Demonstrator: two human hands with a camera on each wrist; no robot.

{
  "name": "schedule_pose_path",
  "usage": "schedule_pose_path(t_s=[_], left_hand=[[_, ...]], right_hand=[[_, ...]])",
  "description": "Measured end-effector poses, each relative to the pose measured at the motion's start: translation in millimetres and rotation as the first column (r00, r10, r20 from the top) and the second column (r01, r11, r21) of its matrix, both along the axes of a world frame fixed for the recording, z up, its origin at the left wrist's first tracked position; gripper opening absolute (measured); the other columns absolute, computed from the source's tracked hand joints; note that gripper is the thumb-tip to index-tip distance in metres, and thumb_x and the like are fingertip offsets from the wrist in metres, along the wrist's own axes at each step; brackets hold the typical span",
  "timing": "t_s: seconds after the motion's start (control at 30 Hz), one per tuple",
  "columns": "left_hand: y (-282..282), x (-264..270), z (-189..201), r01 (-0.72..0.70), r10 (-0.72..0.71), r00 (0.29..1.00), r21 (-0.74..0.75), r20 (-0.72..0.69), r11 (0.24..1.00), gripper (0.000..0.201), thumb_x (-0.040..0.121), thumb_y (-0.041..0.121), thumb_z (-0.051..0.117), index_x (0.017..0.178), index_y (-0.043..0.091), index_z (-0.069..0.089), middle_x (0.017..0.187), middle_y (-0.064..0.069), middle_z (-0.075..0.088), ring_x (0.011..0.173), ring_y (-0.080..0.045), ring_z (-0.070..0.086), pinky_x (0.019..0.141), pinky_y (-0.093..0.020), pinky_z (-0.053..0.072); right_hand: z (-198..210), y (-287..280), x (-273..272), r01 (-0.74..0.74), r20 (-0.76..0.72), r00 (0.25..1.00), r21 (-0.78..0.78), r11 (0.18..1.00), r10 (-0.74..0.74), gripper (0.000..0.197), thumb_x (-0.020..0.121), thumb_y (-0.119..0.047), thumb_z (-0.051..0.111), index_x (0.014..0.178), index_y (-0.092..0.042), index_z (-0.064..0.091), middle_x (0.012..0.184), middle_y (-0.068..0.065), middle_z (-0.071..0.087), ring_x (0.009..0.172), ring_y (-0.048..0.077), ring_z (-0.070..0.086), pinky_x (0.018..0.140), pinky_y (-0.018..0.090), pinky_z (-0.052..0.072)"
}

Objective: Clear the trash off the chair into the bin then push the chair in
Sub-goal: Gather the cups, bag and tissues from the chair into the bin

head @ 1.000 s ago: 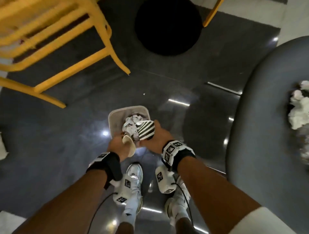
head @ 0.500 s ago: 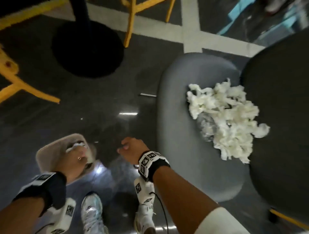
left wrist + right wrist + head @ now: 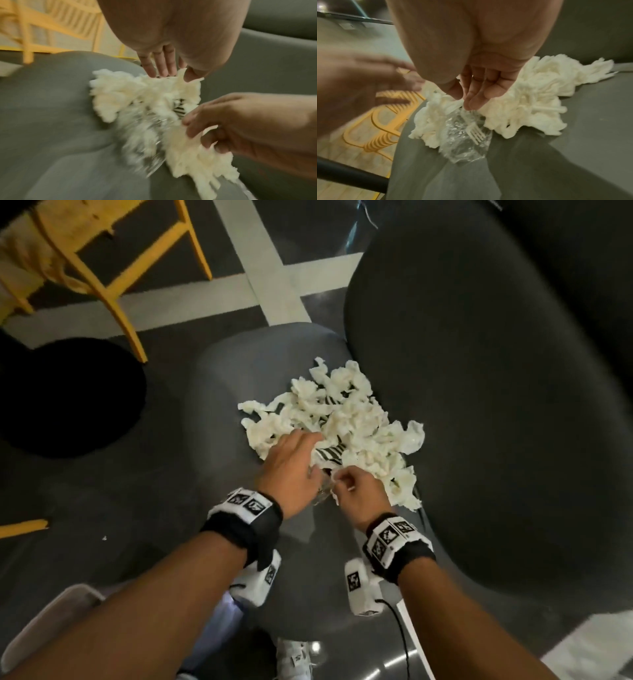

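Note:
A pile of crumpled white tissue (image 3: 346,419) lies on the grey chair seat (image 3: 236,371), with a striped paper piece (image 3: 330,453) and clear plastic wrap (image 3: 462,142) in it. My left hand (image 3: 308,440) reaches over the pile, its straight fingertips (image 3: 163,70) touching the tissue. Just right of it, my right hand (image 3: 342,486) is curled at the pile's near edge. Its thumb and fingertips (image 3: 469,104) pinch the handle of a white plastic fork (image 3: 476,133) that lies on the wrap. The pale bin (image 3: 51,618) stands on the floor at the lower left, partly behind my left arm.
The chair's dark backrest (image 3: 479,422) rises right of the pile. A yellow wooden chair (image 3: 102,268) stands at the far left, with a black round base (image 3: 68,395) in front of it. A small scrap (image 3: 103,538) lies on the dark floor.
Both hands left the bin, where they let go of a striped cup and tissue, and moved right onto the pile on the chair. The view swung right with them.

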State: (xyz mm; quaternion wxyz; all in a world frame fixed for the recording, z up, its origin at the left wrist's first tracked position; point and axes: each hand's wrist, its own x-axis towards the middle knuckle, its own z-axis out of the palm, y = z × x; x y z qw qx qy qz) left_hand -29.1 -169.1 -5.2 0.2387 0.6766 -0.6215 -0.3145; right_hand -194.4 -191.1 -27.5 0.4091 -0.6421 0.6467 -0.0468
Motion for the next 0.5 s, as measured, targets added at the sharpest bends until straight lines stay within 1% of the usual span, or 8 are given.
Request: schedule_pose_path(t_s=[0.1, 0.17, 0.23, 0.27, 0.33, 0.37, 0.43, 0.5], left_hand=[[-55.2, -46.4, 21.9, 0.103, -0.09, 0.979, -0.06, 0.184, 0.993, 0.071, 0.08, 0.033, 0.062, 0.144, 0.029, 0.032, 0.147, -0.002, 0.033, 0.134, -0.024, 0.032, 0.111, -0.044, 0.033], [-83.3, -61.8, 19.1, 0.154, -0.151, 0.936, 0.018, 0.319, 0.988, 0.085, 0.073, 0.037, 0.068, 0.147, 0.036, 0.025, 0.155, -0.004, 0.019, 0.141, -0.031, 0.021, 0.112, -0.049, 0.027], [-98.2, -61.5, 6.8, 0.145, -0.193, 0.899, 0.148, 0.394, 0.978, 0.079, 0.073, 0.031, 0.07, 0.143, 0.038, 0.034, 0.157, -0.006, 0.019, 0.141, -0.035, 0.021, 0.11, -0.053, 0.028], [-100.4, -56.7, 1.6, 0.119, -0.18, 0.901, 0.174, 0.394, 0.977, 0.065, 0.077, 0.023, 0.068, 0.137, 0.035, 0.045, 0.153, -0.007, 0.028, 0.138, -0.035, 0.028, 0.107, -0.052, 0.033], [-98.3, -41.4, -9.2, 0.047, -0.079, 0.956, 0.117, 0.284, 0.992, 0.037, 0.084, 0.005, 0.057, 0.114, 0.024, 0.063, 0.132, -0.008, 0.052, 0.122, -0.031, 0.047, 0.097, -0.045, 0.044], [-94.3, -32.3, -14.5, 0.002, -0.019, 0.981, 0.088, 0.196, 0.996, 0.031, 0.085, 0.0, 0.053, 0.103, 0.021, 0.065, 0.121, -0.008, 0.057, 0.114, -0.028, 0.052, 0.093, -0.039, 0.047], [-82.8, -13.8, -17.8, -0.1, 0.096, 0.994, 0.067, 0.058, 0.993, 0.026, 0.085, -0.003, 0.048, 0.088, 0.018, 0.063, 0.11, -0.003, 0.058, 0.103, -0.019, 0.054, 0.088, -0.026, 0.042], [-69.1, 6.3, -16.6, -0.219, 0.22, 0.974, 0.023, -0.048, 0.975, 0.021, 0.084, -0.001, 0.048, 0.081, 0.017, 0.06, 0.103, -0.001, 0.059, 0.096, -0.016, 0.055, 0.083, -0.02, 0.037]], right_hand=[[-6.8, -5.2, -23.8, -0.057, -0.037, 0.998, 0.016, 0.998, 0.058, 0.005, 0.089, -0.027, 0.058, 0.085, -0.028, 0.06, 0.079, -0.009, 0.066, 0.076, 0.014, 0.061, 0.071, 0.024, 0.043], [-12.2, -6.9, -31.5, -0.07, -0.034, 0.997, -0.018, 0.997, 0.069, 0.01, 0.087, -0.034, 0.057, 0.084, -0.025, 0.061, 0.079, -0.01, 0.068, 0.076, 0.014, 0.064, 0.072, 0.029, 0.05], [-15.6, -8.7, -31.8, -0.081, -0.014, 0.997, -0.057, 0.995, 0.08, 0.012, 0.085, -0.038, 0.059, 0.087, -0.027, 0.061, 0.084, -0.01, 0.066, 0.079, 0.013, 0.063, 0.076, 0.035, 0.054], [-16.8, -10.0, -30.2, -0.086, -0.014, 0.996, -0.077, 0.993, 0.085, 0.013, 0.084, -0.04, 0.061, 0.089, -0.028, 0.059, 0.089, -0.008, 0.063, 0.081, 0.014, 0.061, 0.077, 0.036, 0.053], [-18.0, -13.0, -24.8, -0.091, -0.03, 0.996, -0.138, 0.986, 0.088, 0.022, 0.082, -0.042, 0.064, 0.096, -0.028, 0.054, 0.101, -0.005, 0.054, 0.088, 0.016, 0.057, 0.078, 0.037, 0.052], [-18.6, -14.9, -21.0, -0.09, -0.041, 0.996, -0.176, 0.98, 0.084, 0.027, 0.082, -0.042, 0.065, 0.101, -0.027, 0.051, 0.106, -0.004, 0.049, 0.094, 0.017, 0.055, 0.079, 0.038, 0.053], [-20.8, -17.8, -11.0, -0.095, -0.059, 0.995, -0.241, 0.966, 0.083, 0.042, 0.08, -0.038, 0.068, 0.115, -0.026, 0.048, 0.119, -0.003, 0.043, 0.107, 0.018, 0.052, 0.085, 0.037, 0.053], [-22.7, -19.1, 1.6, -0.157, -0.112, 0.985, -0.276, 0.948, 0.13, 0.059, 0.078, -0.034, 0.071, 0.13, -0.027, 0.043, 0.131, 0.0, 0.038, 0.119, 0.022, 0.046, 0.091, 0.04, 0.053]])
